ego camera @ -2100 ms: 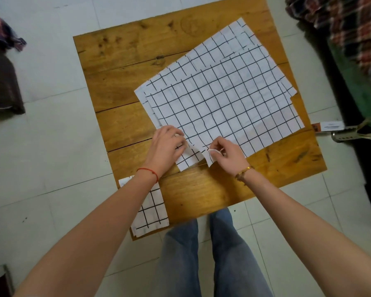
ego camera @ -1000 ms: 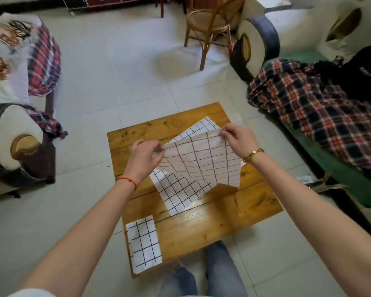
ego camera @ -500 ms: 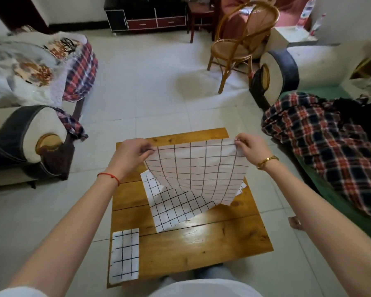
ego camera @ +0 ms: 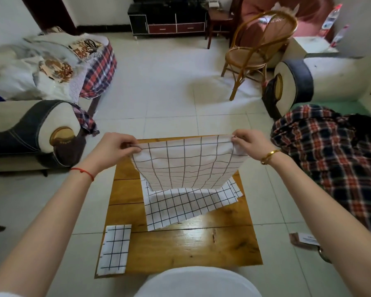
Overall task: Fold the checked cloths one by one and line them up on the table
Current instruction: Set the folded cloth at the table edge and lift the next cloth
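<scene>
Through the head camera I see my left hand (ego camera: pixel 114 146) and right hand (ego camera: pixel 247 143) each pinching a top corner of a checked cloth (ego camera: pixel 186 166) held above the desk (ego camera: pixel 191 245), over the spread cloths (ego camera: pixel 186 204), with a folded cloth (ego camera: pixel 115 249) at the near-left corner.

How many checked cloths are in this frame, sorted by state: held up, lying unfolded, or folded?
Held up by the left hand and right hand: 1, the lifted cloth
Lying unfolded on the table: at least 2, the overlapping pile; exact number hidden
Folded: 1, the folded cloth
Total: at least 4
</scene>
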Available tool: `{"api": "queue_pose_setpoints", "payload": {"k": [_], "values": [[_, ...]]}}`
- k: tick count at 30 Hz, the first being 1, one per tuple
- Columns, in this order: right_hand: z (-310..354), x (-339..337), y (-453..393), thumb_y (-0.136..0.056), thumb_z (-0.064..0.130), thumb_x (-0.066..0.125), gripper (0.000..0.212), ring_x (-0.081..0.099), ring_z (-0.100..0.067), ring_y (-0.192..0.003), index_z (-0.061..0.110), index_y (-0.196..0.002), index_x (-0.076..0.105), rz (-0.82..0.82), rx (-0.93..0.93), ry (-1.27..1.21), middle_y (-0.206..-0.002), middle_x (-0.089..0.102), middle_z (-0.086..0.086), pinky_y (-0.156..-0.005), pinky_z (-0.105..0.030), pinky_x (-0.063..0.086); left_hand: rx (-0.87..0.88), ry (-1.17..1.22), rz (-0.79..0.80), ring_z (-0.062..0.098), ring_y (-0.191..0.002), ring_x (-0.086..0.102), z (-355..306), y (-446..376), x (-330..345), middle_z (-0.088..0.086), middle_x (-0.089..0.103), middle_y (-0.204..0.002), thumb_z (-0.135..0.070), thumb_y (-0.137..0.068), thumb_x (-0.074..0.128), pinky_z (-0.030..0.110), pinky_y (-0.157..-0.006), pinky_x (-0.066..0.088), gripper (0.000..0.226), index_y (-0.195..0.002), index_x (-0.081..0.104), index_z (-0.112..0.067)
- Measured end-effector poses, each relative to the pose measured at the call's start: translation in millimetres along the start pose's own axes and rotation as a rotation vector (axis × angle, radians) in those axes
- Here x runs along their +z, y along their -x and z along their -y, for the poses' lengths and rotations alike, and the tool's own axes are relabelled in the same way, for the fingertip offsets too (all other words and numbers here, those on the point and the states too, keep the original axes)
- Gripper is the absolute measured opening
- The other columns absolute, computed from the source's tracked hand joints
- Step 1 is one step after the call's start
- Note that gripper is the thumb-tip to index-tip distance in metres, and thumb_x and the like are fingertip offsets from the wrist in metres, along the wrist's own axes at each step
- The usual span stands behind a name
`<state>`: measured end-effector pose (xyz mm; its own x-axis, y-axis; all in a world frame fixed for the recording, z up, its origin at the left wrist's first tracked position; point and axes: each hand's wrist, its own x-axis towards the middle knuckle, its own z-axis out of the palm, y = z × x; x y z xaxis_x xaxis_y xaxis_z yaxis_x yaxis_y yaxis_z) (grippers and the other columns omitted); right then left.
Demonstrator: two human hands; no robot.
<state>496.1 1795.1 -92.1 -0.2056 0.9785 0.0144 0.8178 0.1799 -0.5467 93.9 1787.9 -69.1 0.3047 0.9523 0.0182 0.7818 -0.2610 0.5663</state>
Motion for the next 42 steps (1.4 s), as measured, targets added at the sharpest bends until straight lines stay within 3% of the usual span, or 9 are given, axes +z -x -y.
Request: {"api": "queue_pose_setpoints", "payload": {"k": [2,7,13,21,27,30,34,38,42], "values": [[1.4,-2.7,1.0,-0.094,0.018,0.054,0.017,0.054,-0.015,-0.077,0.007,-0.093,0.067,0.04,-0.01,-0.035,-0.081,0.063,0.003,-0.063,-0.004,0.034,-0.017,0.026,0.056,0.008,-0.078,0.064,-2.1,1.6,-8.2,-0.011,0.069,-0.076,-0.023,-0.083,0.072,0.024,-0.074,0.049,0.004,-0.087,0.073,-0.022],[-0.5,-9.0,3.7,-0.093,0.021,0.054,0.019,0.059,-0.021,-0.077,0.006,-0.092,0.066,0.212,0.046,-0.144,-0.084,0.065,-0.012,-0.072,-0.041,0.051,-0.102,0.183,0.231,0.007,-0.074,0.067,-2.2,1.3,-29.5,-0.006,0.074,-0.08,-0.035,-0.074,0.074,0.026,-0.076,0.055,0.022,-0.09,0.075,-0.02],[1.9,-17.5,3.4,-0.095,0.022,0.052,0.024,0.063,-0.033,-0.086,0.004,-0.103,0.064,0.353,0.163,-0.33,-0.095,0.062,-0.02,-0.067,-0.04,0.059,-0.118,0.313,0.391,0.014,-0.08,0.068,0.4,-1.5,-45.0,0.002,0.074,-0.09,-0.06,-0.058,0.075,0.021,-0.071,0.056,0.048,-0.089,0.077,-0.024],[5.2,-16.0,-10.7,-0.093,0.029,0.055,0.022,0.063,-0.039,-0.093,0.013,-0.102,0.067,0.313,0.182,-0.364,-0.104,0.062,-0.024,-0.07,-0.045,0.059,-0.16,0.356,0.343,0.02,-0.084,0.068,6.9,-11.3,-54.1,0.005,0.074,-0.092,-0.05,-0.067,0.076,0.02,-0.067,0.055,0.033,-0.089,0.077,-0.025],[6.9,-2.5,-24.4,-0.093,0.027,0.055,0.015,0.055,-0.02,-0.068,0.017,-0.095,0.066,0.245,0.212,-0.388,-0.073,0.054,-0.002,-0.061,-0.033,0.054,-0.212,0.378,0.259,0.009,-0.075,0.063,23.3,-24.5,-48.1,0.01,0.07,-0.089,-0.036,-0.081,0.07,0.022,-0.073,0.051,0.022,-0.092,0.076,-0.018],[2.3,11.5,-38.4,-0.093,0.027,0.056,0.013,0.054,-0.018,-0.071,0.023,-0.088,0.066,0.175,0.237,-0.369,-0.073,0.057,0.002,-0.065,-0.03,0.05,-0.229,0.4,0.189,0.011,-0.082,0.066,36.8,-38.5,-32.8,0.003,0.073,-0.088,-0.032,-0.082,0.071,0.028,-0.082,0.053,0.02,-0.094,0.076,-0.017],[-14.8,43.2,-67.3,-0.093,0.023,0.055,0.024,0.056,-0.024,-0.077,0.003,-0.087,0.067,0.062,0.297,-0.282,-0.087,0.066,-0.022,-0.073,-0.031,0.043,-0.228,0.358,0.091,0.012,-0.094,0.066,64.3,-65.4,0.8,-0.002,0.073,-0.093,-0.024,-0.084,0.071,0.029,-0.092,0.05,0.015,-0.097,0.075,-0.017],[-37.2,78.6,-96.6,-0.09,0.018,0.054,0.025,0.049,-0.019,-0.069,-0.005,-0.081,0.06,-0.033,0.396,-0.232,-0.068,0.054,-0.01,-0.064,-0.029,0.037,-0.276,0.341,-0.008,0.008,-0.094,0.065,91.8,-95.5,39.9,-0.004,0.073,-0.095,-0.017,-0.085,0.071,0.023,-0.089,0.049,0.012,-0.096,0.076,-0.019],[-58.1,111.8,-121.4,-0.09,0.009,0.051,0.015,0.054,-0.026,-0.077,-0.002,-0.089,0.062,-0.087,0.44,-0.163,-0.079,0.062,-0.018,-0.067,-0.031,0.039,-0.314,0.381,-0.087,-0.003,-0.088,0.064,110.7,-121.9,73.6,-0.012,0.071,-0.089,-0.009,-0.085,0.069,0.006,-0.08,0.045,0.016,-0.088,0.075,-0.024]]}}
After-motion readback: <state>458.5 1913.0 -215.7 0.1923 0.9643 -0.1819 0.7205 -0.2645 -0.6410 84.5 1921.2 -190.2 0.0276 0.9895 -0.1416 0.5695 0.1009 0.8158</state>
